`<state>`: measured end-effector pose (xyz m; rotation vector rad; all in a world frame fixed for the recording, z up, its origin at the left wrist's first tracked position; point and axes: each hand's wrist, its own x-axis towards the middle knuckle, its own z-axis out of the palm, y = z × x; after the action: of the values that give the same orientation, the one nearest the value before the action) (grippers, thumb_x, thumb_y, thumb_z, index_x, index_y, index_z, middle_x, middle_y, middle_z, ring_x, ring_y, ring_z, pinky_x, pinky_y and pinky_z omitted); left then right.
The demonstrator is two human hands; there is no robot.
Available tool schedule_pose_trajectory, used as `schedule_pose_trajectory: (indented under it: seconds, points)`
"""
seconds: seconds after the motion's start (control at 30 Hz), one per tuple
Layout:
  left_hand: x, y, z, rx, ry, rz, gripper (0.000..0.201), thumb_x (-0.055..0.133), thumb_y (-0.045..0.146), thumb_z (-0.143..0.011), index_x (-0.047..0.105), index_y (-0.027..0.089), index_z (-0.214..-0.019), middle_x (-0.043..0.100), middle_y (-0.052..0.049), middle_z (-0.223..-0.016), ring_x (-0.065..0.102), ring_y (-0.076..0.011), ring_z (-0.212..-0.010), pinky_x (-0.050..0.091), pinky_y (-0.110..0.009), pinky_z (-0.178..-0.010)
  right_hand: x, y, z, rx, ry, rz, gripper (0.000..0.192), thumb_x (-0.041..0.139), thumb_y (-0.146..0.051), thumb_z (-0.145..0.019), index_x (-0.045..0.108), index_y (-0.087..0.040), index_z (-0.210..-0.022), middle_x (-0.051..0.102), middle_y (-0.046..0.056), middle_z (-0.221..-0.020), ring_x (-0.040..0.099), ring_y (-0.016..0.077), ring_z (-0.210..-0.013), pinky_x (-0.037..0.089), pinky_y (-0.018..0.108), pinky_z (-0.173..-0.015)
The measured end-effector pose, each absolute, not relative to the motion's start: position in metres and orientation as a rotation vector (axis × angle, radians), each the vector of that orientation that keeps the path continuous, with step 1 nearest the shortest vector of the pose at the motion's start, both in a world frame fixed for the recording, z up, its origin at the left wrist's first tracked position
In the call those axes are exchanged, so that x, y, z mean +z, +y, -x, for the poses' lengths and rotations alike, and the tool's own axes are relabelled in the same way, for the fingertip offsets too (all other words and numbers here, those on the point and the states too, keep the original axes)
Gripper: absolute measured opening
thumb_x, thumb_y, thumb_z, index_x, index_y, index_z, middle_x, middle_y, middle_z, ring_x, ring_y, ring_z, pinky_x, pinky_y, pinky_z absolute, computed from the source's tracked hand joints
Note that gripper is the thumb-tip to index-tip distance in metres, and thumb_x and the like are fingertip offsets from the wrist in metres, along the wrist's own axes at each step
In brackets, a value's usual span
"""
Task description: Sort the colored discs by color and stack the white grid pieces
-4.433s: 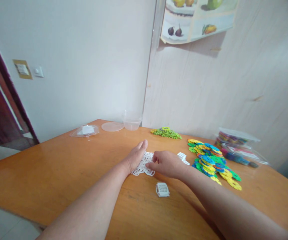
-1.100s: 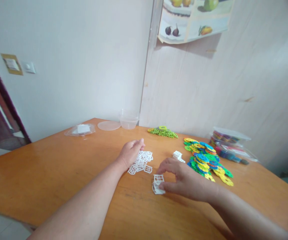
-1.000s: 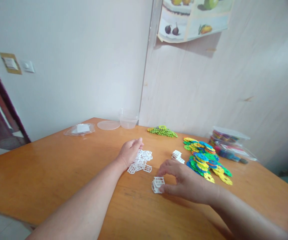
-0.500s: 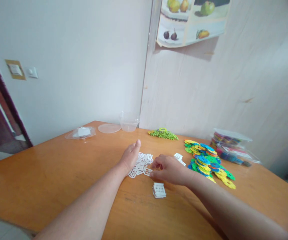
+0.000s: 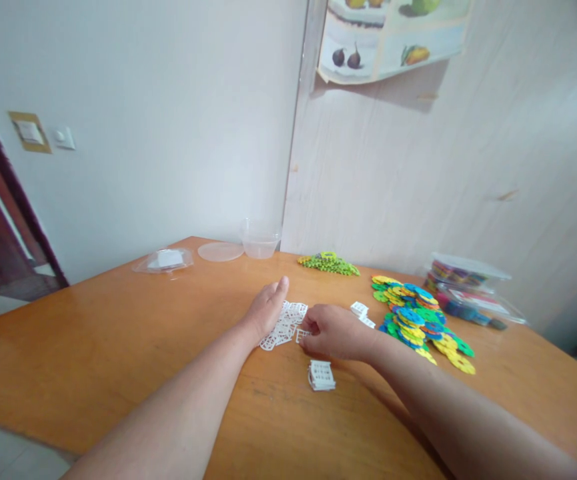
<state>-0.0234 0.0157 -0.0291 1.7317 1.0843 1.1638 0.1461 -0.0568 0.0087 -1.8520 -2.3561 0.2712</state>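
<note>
My left hand [image 5: 267, 308] is open, thumb up and palm turned inward, against the left side of a loose pile of white openwork plastic pieces [image 5: 288, 319]. My right hand [image 5: 335, 331] is closed, its fingertips pinching the edge of a small white grid piece [image 5: 299, 336] at the pile's right side. Part of that piece is hidden under the fingers. Nearer to me lies a small neat stack of white grid pieces [image 5: 321, 375]. Behind my right hand, more white pieces [image 5: 359, 310] show in part.
Yellow, green and blue notched discs [image 5: 413, 317] are heaped on the right. Green pieces [image 5: 329, 263] form a pile at the back. Clear boxes [image 5: 473, 293] stand far right. A clear bowl [image 5: 260, 247], a round lid [image 5: 221, 251] and a clear package [image 5: 164, 260] line the back left.
My right hand's fingers have closed over the small white grid piece and cover more of it. My left hand stays beside the pile. The view has tilted slightly downward.
</note>
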Motion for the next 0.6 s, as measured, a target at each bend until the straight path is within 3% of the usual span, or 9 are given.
schedule_pose_trajectory:
  seconds: [0.2, 0.6]
  points:
    - [-0.028, 0.014, 0.024, 1.140, 1.104, -1.759, 0.069, 0.027, 0.072, -0.086, 0.063, 0.015, -0.099, 0.068, -0.011, -0.104, 0.061, -0.0252, -0.102, 0.042, -0.034, -0.092, 0.024, -0.082, -0.163, 0.440, -2.288, 1.639, 0.019, 0.064, -0.035, -0.076, 0.066, -0.020, -0.088, 0.066, 0.001, -0.081, 0.056, 0.0135, -0.069, 0.037, 0.023, -0.057]
    - [-0.028, 0.013, 0.023, 1.090, 1.086, -1.785, 0.075, 0.020, 0.073, -0.087, 0.061, 0.013, -0.106, 0.066, -0.015, -0.115, 0.060, -0.0264, -0.109, 0.043, -0.035, -0.093, 0.036, -0.119, -0.169, 0.536, -2.352, 1.509, 0.024, 0.069, -0.037, -0.076, 0.066, -0.021, -0.093, 0.064, 0.001, -0.087, 0.057, 0.0146, -0.076, 0.044, 0.026, -0.068]
